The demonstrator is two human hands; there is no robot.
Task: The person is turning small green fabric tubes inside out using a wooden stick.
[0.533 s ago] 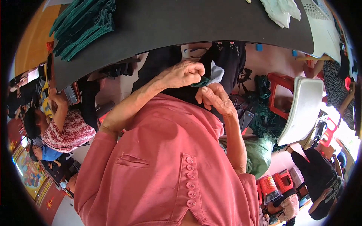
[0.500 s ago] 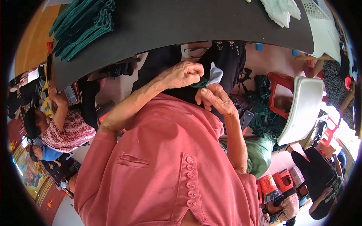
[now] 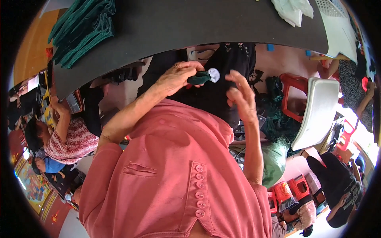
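Observation:
My left hand (image 3: 180,77) is closed on a small dark green cloth piece (image 3: 197,78), which looks like velvet. A bunched whitish end (image 3: 214,75) sticks out of it toward the right. My right hand (image 3: 242,97) is raised just right of that end, apart from it, with bent fingers spread and nothing in them. Both hands are above my lap, over dark trousers, short of the table edge. A stack of folded dark green velvety cloth (image 3: 85,33) lies on the table at the far left.
The dark table (image 3: 190,23) spans the far side, with a crumpled white plastic bag (image 3: 293,11) at its right. A red stool (image 3: 291,97) and a white board-like panel (image 3: 317,113) stand to the right, near a green sack (image 3: 274,162). Other people sit at both sides.
My right hand has let go of the cloth piece and moved right, its fingers opening. My left hand has shifted slightly left with the piece, whose whitish end now looks rounder.

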